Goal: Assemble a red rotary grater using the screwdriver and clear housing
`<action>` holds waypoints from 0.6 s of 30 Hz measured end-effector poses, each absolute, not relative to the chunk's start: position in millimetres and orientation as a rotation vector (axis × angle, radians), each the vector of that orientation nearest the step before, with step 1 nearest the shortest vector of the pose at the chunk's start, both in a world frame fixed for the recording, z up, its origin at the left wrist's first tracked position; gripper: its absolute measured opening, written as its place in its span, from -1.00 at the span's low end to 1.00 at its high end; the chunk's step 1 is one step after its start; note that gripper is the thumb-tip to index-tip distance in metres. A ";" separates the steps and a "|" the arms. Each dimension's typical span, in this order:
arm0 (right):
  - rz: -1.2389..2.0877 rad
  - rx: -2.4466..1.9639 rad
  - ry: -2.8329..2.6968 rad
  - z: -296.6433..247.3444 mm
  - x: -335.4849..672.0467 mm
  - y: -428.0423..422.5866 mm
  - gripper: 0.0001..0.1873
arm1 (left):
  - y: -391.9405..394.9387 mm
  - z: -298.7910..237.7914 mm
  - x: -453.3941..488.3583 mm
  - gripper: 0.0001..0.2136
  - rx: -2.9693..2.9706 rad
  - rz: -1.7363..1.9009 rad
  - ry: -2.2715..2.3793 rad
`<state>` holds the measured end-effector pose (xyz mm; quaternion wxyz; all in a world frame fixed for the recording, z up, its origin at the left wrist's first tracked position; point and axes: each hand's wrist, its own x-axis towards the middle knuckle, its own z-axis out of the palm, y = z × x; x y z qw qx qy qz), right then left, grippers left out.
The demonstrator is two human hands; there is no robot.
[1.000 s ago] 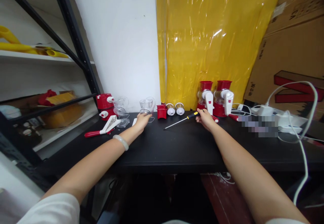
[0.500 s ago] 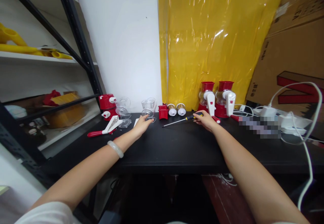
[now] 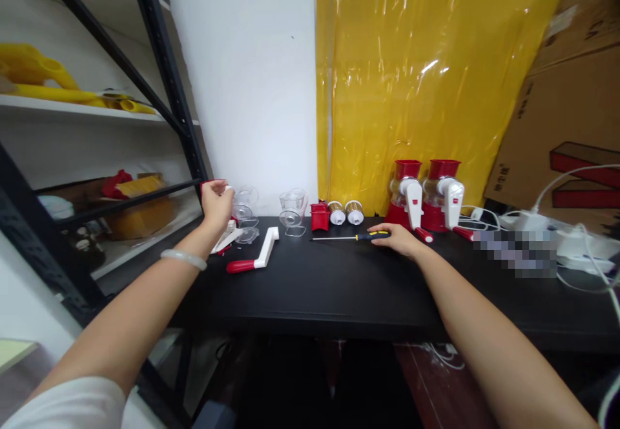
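At the left end of the black table, my left hand (image 3: 216,204) has its fingers curled round the top red plastic base, which it mostly hides. Clear plastic housings (image 3: 245,204) stand just right of that hand. Nearer to me lies a white crank handle (image 3: 265,248) with a red grip. My right hand (image 3: 398,240) is closed on a screwdriver (image 3: 372,236) with a yellow-and-black handle. The screwdriver's shaft points left, low over the table. Another clear housing (image 3: 293,212), a red hopper (image 3: 319,216) and two drum cutters (image 3: 345,213) sit behind it.
Two assembled red-and-white rotary graters (image 3: 443,193) stand at the back right. Beyond them are white cables and power adapters (image 3: 533,220) and a large cardboard box (image 3: 557,112). A black-framed shelf (image 3: 167,67) rises on the left. The table's front edge (image 3: 310,322) is nearest me.
My left hand has moved left from the clear housing to the red base. The crank handle now shows on the table, right of where it was. My right hand has lowered slightly with the screwdriver.
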<state>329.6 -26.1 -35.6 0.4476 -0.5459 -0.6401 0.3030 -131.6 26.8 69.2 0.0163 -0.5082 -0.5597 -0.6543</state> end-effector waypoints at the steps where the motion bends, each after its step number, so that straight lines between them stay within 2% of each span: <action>1: 0.751 -1.355 -1.602 -36.6 329.8 -25.2 -0.61 | 33.5 72.9 -145.4 -0.69 -1.497 -2.003 -1.774; 4: 0.744 -1.378 -1.654 -39.9 329.5 -22.9 -0.63 | 45.8 75.5 -179.2 -0.72 -1.331 -1.749 -1.941; 6: 0.731 -1.411 -1.683 -42.4 329.1 -21.5 -0.67 | 48.7 72.7 -196.2 -0.65 -1.349 -1.486 -2.017; 11: 0.701 -1.440 -1.698 -49.2 329.9 -16.7 -0.70 | 56.4 61.5 -232.2 -0.25 -1.623 -0.823 -1.881; 15: 0.708 -1.467 -1.712 -49.3 330.4 -15.9 -0.70 | 72.9 57.0 -254.2 0.05 -1.673 -0.794 -1.959; 18: 0.708 -1.539 -1.769 -45.9 329.6 -17.6 -0.68 | 84.2 59.4 -261.0 0.07 -1.652 -0.894 -2.116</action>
